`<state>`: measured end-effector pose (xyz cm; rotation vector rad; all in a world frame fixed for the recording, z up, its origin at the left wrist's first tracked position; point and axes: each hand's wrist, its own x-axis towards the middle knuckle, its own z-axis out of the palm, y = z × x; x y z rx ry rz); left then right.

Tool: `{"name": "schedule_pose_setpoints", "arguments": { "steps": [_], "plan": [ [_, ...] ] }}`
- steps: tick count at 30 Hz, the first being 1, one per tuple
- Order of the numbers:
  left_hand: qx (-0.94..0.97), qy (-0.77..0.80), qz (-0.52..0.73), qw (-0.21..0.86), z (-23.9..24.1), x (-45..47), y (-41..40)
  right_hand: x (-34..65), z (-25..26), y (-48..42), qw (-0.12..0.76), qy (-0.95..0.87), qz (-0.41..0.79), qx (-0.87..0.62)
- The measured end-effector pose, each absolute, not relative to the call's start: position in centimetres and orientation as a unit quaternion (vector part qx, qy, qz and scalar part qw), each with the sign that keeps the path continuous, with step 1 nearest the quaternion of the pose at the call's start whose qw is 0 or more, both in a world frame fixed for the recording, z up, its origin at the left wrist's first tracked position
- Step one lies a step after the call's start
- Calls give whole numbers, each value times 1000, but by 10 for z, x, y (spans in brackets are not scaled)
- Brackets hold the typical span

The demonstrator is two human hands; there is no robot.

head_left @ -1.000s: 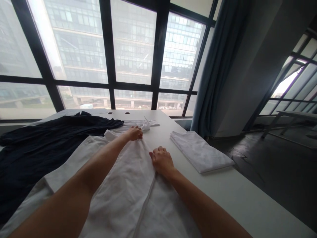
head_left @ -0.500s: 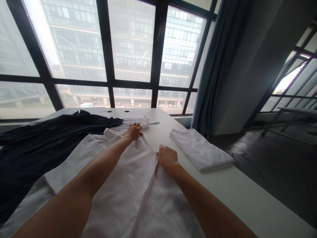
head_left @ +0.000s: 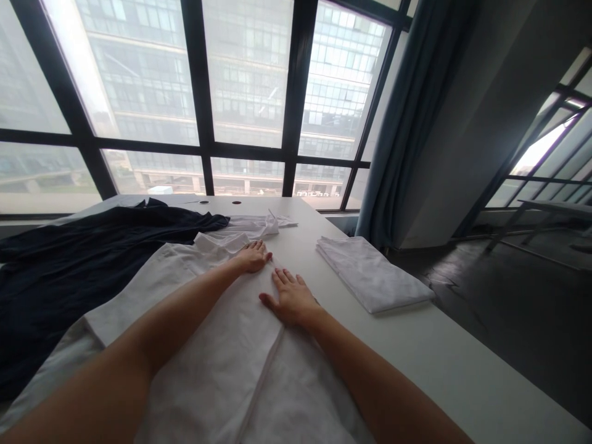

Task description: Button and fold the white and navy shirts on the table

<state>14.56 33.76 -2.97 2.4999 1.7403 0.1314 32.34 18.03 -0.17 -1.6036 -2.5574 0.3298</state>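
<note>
The white garment [head_left: 213, 357] is spread over the near part of the white table [head_left: 435, 357], with its far end narrowed under the two hands and its body widening toward the wearer. A long ridge, either a fold or an edge, is seen running down it from just below the right hand [head_left: 292, 297].

The change is shown mostly at that hand. Half a second earlier, its fingers are seen curled in at the garment's right edge; now the palm is turned down, the fingers are extended and the thumb is held well apart, a little further left on the fabric. Nothing appears to be gripped by it. The left hand [head_left: 253, 256] is likewise flattened, its fingers bent before and straighter now, and it is laid on the far end of the garment; whether any cloth is pinched beneath it cannot be told.

By this, the edge seems to be let go, and the fabric is judged to be pressed flat rather than pulled.

To the left, the garment is bordered by dark navy clothing [head_left: 92, 259]. Crumpled white fabric [head_left: 259, 228] is left just beyond the left hand, and a folded white cloth [head_left: 374, 277] is set apart, to the right of the right hand.
</note>
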Motion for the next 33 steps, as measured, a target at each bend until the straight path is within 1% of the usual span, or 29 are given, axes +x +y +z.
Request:
{"name": "schedule_pose_setpoints", "arguments": {
  "steps": [5,11,14,16,19,22,25,33],
  "plan": [
    [828,559,24,46,-24,150,341,322,-5,185,48,-834,111,-539],
    [864,501,55,-22,-4,138,299,323,-10,189,41,-837,101,-536],
    [854,513,70,-44,0,93,264,323,-12,191,33,-839,98,-535],
    [817,572,50,-47,-2,49,238,322,-12,192,29,-837,97,-538],
    [720,694,8,-24,-11,-17,204,321,-11,191,23,-834,98,-543],
    [709,705,2,-8,-22,-57,184,321,-9,190,15,-832,100,-545],
    [723,691,4,7,-27,-66,185,320,-9,193,6,-831,94,-549],
    [727,686,37,9,-26,-68,220,312,-12,233,-5,-832,74,-549]
  ]
}}
